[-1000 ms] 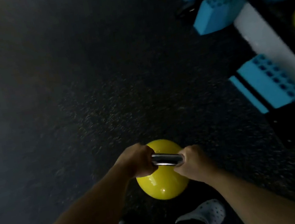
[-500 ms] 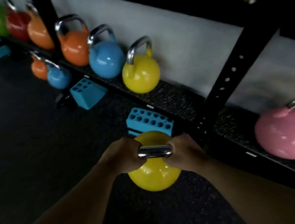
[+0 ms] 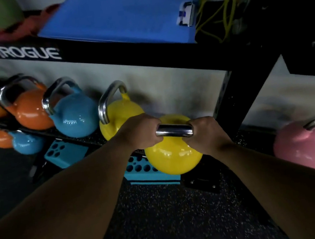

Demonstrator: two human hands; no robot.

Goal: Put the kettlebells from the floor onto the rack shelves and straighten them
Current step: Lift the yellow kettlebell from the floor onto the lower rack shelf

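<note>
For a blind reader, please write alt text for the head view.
Both hands, left hand and right hand, grip the steel handle of a yellow kettlebell held before a rack shelf with orange, blue and yellow kettlebells; a pink kettlebell sits right.

One head-worn wide-angle view, looking forward and steeply down from close above both forearms. It faces the black rack (image 3: 228, 97) and the pale wall behind it, shelves running from far left to near right, speckled floor (image 3: 166, 219) nearest the lens. Edges bend and blur.
</note>
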